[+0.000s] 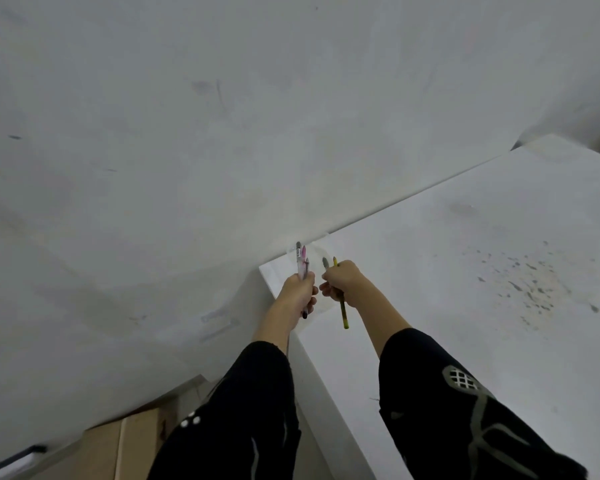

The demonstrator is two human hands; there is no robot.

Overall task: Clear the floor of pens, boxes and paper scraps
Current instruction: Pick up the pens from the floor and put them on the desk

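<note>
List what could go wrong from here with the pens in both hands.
1. The left hand grips a bundle of pink, white and grey pens; one may slip out and drop.
2. The long yellow-green pen hangs well below the right hand, so it could slide out.
3. Both hands are above the corner of the white table; pens laid there might roll off the edge.

Wall (187, 133): pale grey, scuffed, with faint dark marks. Table (465, 271): white top, far edge against the wall, dark specks towards the right. Light: dim, even.
</note>
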